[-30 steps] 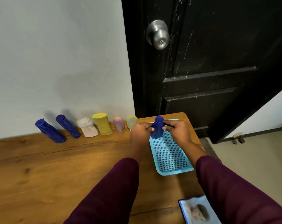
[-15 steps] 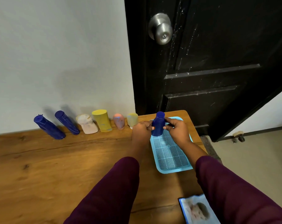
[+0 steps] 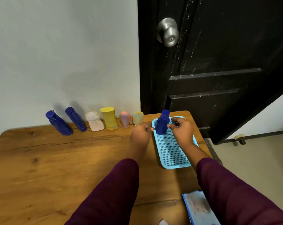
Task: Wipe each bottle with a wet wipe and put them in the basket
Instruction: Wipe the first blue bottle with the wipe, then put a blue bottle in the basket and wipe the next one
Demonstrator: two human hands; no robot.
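A dark blue bottle (image 3: 162, 123) stands upright at the far end of the light blue mesh basket (image 3: 173, 153). My left hand (image 3: 141, 132) is just left of it, fingers loosely curled, one fingertip right by the bottle's lower side. My right hand (image 3: 182, 129) hovers on its right, fingers loosely curled and slightly apart from it. Neither hand visibly grips anything. Along the wall stand two dark blue bottles (image 3: 58, 123) (image 3: 75, 119), a white bottle (image 3: 94, 120), a yellow bottle (image 3: 109, 118), a pink bottle (image 3: 125, 119) and a pale yellow bottle (image 3: 138, 118).
The wooden table (image 3: 56, 159) ends at the right just beyond the basket. A blue wet wipe pack (image 3: 197, 207) lies at the near right edge, partly under my sleeve. A black door (image 3: 218, 62) with a metal knob stands behind the table.
Both hands gripped the blue bottle over the basket; now it stands in the basket's far end and my fingers have loosened and drawn slightly away from it.
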